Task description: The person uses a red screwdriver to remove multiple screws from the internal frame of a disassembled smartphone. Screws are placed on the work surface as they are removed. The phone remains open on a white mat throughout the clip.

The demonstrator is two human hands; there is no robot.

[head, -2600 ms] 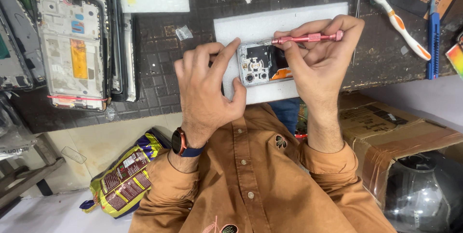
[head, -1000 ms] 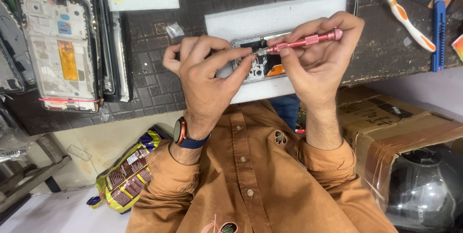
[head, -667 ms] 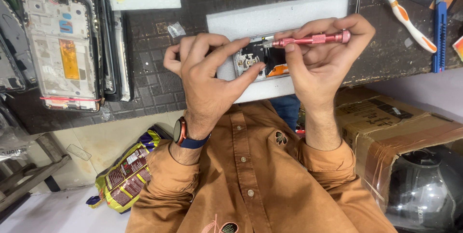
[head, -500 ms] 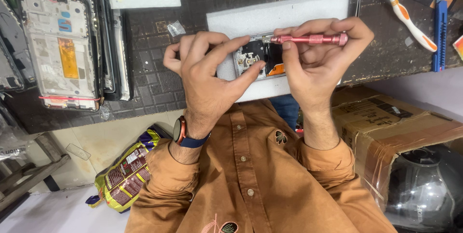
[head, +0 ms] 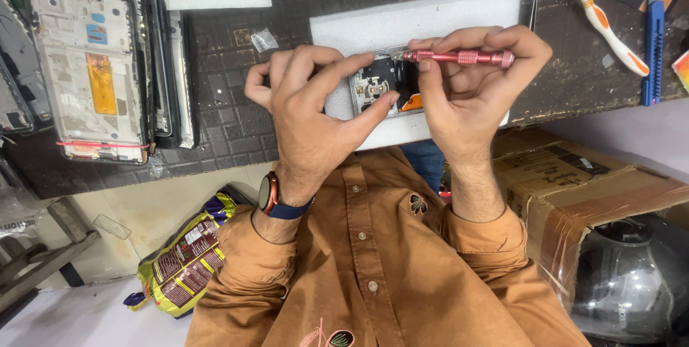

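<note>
Our right hand pinches a thin pink metal screwdriver, its tip on the small opened phone. Our left hand grips that phone over the white foam pad on the bench. The tip might slip and scratch the parts.

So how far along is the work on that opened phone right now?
Done: the phone lies on the white foam pad with its back cover off and its camera module and board exposed. In hand: the left hand steadies it while the right hand holds the red screwdriver, tip at its top edge. Left: the board appears seated in the frame; which screws remain is too small to tell.
</note>
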